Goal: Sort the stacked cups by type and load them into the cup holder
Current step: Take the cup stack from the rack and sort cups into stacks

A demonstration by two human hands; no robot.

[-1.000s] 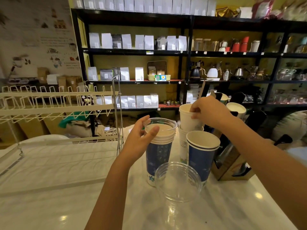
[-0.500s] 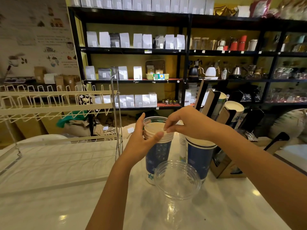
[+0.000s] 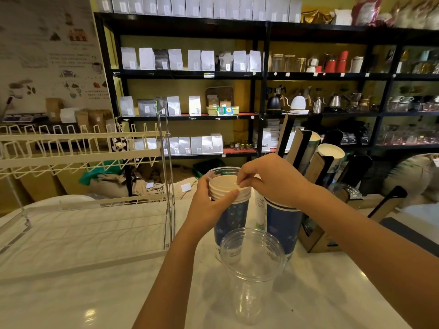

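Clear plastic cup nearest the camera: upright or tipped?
Upright. The clear plastic cup stands on the counter, open rim up, apparently empty.

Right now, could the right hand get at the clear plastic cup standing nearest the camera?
Probably yes. The clear plastic cup stands open on the white counter, nothing over it. But the right hand is busy pinching the paper cup stack's rim.

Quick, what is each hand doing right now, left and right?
Left hand: closed around the stack of blue paper cups, steadying it.
Right hand: fingertips pinching the rim of the top cup in that stack.
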